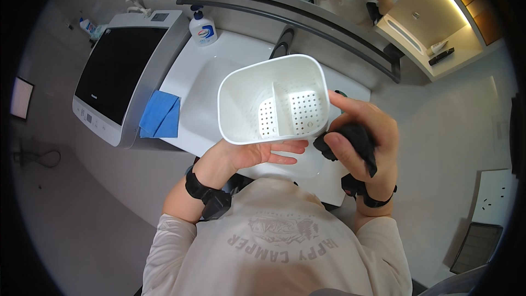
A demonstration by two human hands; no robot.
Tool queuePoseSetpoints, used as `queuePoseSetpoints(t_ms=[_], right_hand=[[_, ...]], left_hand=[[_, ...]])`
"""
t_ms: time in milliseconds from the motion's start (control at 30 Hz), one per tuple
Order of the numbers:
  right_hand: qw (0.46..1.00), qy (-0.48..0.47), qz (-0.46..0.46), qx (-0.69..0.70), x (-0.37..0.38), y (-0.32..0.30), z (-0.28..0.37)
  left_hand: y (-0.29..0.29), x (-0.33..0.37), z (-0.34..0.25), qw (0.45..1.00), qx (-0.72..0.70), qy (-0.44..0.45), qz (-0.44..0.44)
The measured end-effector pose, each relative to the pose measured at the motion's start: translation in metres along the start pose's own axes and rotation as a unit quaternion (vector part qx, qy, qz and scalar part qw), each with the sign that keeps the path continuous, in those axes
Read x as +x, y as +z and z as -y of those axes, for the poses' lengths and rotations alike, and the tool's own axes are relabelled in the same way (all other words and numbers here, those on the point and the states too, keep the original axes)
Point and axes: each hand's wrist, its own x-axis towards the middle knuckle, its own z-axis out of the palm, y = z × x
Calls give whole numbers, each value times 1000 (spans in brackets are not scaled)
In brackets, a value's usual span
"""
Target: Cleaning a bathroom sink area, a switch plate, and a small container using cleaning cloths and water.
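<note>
Nearest, a person's left hand (257, 154) turns palm up under the near wall of one white container (239, 101), its visible fingers stretched out and slightly apart; the thumb is hidden, so how firmly it grips cannot be told. The right hand (385, 127) curls thumb and fingers around one crumpled black cloth (355, 138), with its index fingertip at the container's right rim. The container, tilted to show two compartments with perforated floors, is raised over one white sink (193, 107). Beyond the hands are one folded blue cloth (160, 115), one washing machine (120, 71), one dark tap (283, 41) and one pump bottle (203, 29).
</note>
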Motion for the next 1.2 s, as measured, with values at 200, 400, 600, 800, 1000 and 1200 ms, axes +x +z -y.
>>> queuePoseSetpoints(t_ms=[200,400,600,800,1000,1200], right_hand=[[999,-32,10,-20,1,0,0],[1000,19,-2,9,-3,2,-3],[1000,24,4,8,-4,2,-3],[999,-15,28,-36,-3,0,-3],[999,-14,35,-32,-5,-4,-8],[995,95,42,-9,-7,-21,-4]], left_hand=[[-10,3,4,999,-31,-24,-5],[-13,5,4,999,-33,-37,6],[-12,3,4,999,-42,-24,21],[-13,3,0,997,-34,-3,63],[-13,3,-2,996,-72,36,32],[-18,1,-7,990,-112,71,-52]])
